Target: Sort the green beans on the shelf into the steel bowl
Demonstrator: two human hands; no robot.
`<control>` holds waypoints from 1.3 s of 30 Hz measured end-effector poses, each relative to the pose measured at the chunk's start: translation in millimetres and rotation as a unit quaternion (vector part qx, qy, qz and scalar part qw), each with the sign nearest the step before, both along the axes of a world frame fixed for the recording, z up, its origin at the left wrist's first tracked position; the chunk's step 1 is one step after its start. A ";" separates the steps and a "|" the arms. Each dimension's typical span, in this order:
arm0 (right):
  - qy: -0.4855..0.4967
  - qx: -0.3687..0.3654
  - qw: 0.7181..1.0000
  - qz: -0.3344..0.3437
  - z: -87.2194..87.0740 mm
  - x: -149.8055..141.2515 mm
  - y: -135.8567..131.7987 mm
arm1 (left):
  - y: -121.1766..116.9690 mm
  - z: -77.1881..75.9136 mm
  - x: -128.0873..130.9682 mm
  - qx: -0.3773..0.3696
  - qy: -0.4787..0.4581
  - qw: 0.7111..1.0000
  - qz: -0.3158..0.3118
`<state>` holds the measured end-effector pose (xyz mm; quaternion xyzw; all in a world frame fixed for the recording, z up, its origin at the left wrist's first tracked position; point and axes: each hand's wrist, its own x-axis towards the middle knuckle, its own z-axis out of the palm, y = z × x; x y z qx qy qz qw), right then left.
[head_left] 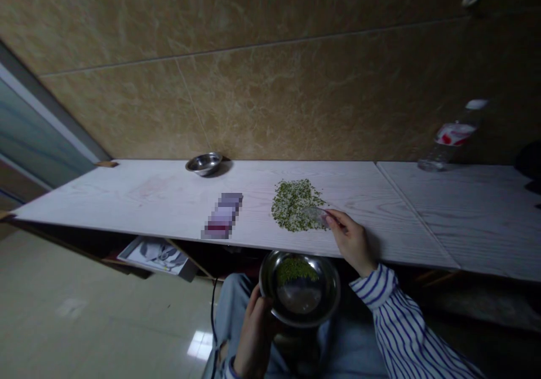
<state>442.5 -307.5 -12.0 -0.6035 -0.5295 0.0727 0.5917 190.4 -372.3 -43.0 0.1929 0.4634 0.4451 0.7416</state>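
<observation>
My left hand (pixel 256 325) grips the left rim of a stainless steel bowl (pixel 333 305), held over my lap just below the table edge. A layer of small green beans (pixel 298 269), like mung beans, lies inside the bowl. On the white table more of these green beans (pixel 291 201) are spread in a loose patch. My right hand (pixel 350 235) pinches a thin, see-through oval piece (pixel 315 215) between thumb and fingers. This piece lies low over the right side of the patch; whether it is a spoon or a scraper I cannot tell.
A smaller metal bowl (pixel 205 164) stands near the wall at the back left. A pixelated phone-shaped object (pixel 224 215) lies left of the beans. Back right is a clear plastic bottle (pixel 454 136). Below the white table (pixel 160 193), an open drawer (pixel 156 255) sticks out.
</observation>
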 end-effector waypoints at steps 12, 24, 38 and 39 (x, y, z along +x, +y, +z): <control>0.040 -0.029 0.999 0.012 2.9 3.3 -4.8 | 1.5 7.8 11.0 0.016 -0.002 1.000 -0.005; 0.141 -0.081 0.986 -0.041 6.3 18.6 -16.2 | 24.1 1.4 -9.3 -0.021 -0.056 0.998 -0.029; 0.161 -0.091 0.981 -0.065 15.3 13.7 -15.0 | 41.2 9.8 -18.1 -0.052 0.003 0.998 -0.043; 0.167 -0.088 0.980 -0.061 14.9 13.8 -14.8 | 39.3 8.0 -15.9 -0.054 0.003 0.998 -0.034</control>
